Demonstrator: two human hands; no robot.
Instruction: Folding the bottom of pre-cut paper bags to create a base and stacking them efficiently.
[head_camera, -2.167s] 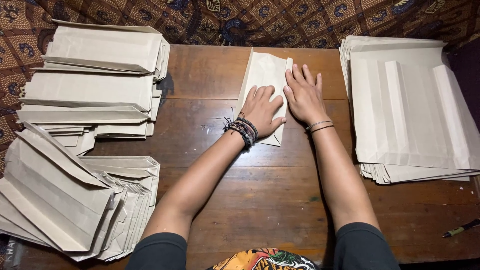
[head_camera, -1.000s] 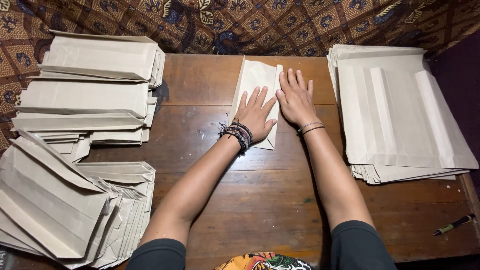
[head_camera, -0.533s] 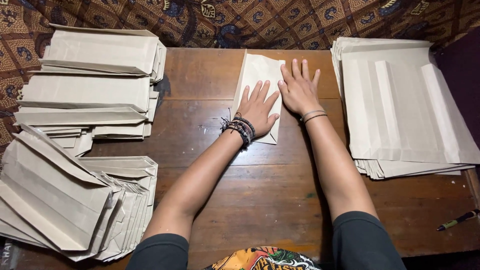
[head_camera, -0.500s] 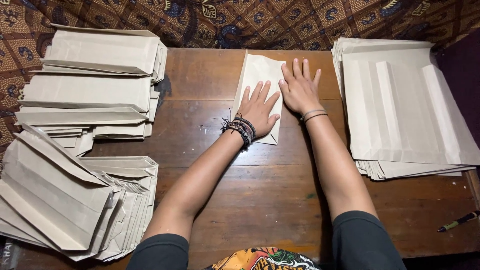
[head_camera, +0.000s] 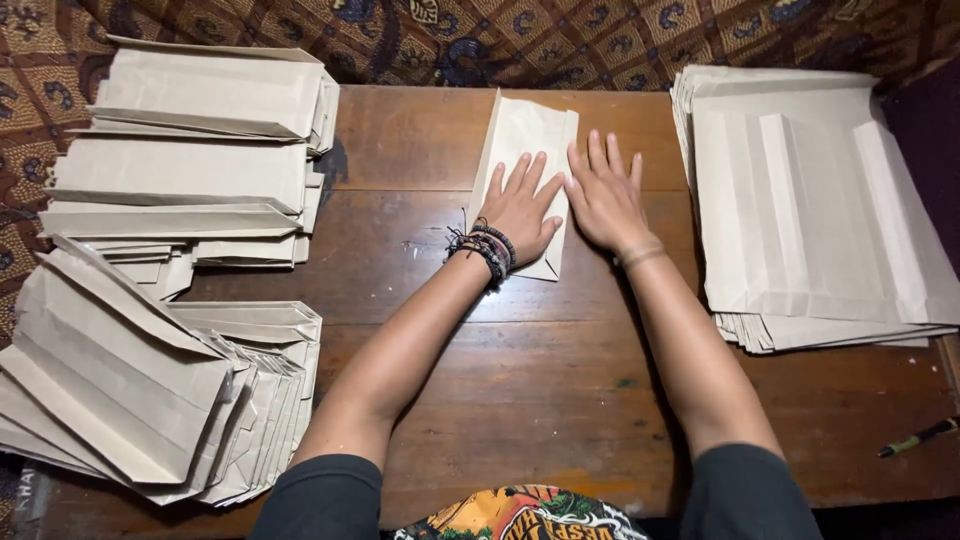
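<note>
Far-left holding: fanned heap of folded pale-brown paper bags (head_camera: 130, 390), laid overlapping at the near left corner of the dark wooden table (head_camera: 520, 400).
Left rear holding: squared stacks of finished pale-brown paper bags (head_camera: 190, 150), set crosswise, well apart from the hands.
Backdrop: brown-and-blue patterned cloth (head_camera: 430, 40), seen beyond the table's far edge.
Piece in work: one narrow folded pale-brown paper bag (head_camera: 525, 135), lying lengthwise at the table's centre, its far end towards the cloth and its near end under the left wrist.
Left hand (head_camera: 520, 205): laid flat and open on the bag, fingers spread, nothing gripped; dark beaded and corded bracelets (head_camera: 485, 250) worn at the wrist.
Right hand (head_camera: 605, 195): laid flat and open, fingers spread, nothing gripped; its inner edge rests along the bag's right margin, the palm mostly on bare wood, just beside the left hand.
Step judged in hand: the side fold of the bag is being pressed down and creased under both palms.
Next move judged to call for: even pressure carried along the whole length of the crease, the bag kept from sliding on the wood, and the edges kept in line.
Right holding: stack of large flat pale-brown paper sheets with lengthwise creases (head_camera: 810, 210), near the right forearm, untouched.
Far-right item: dark pen with a green grip (head_camera: 918, 437), lying at the near right edge of the table.
</note>
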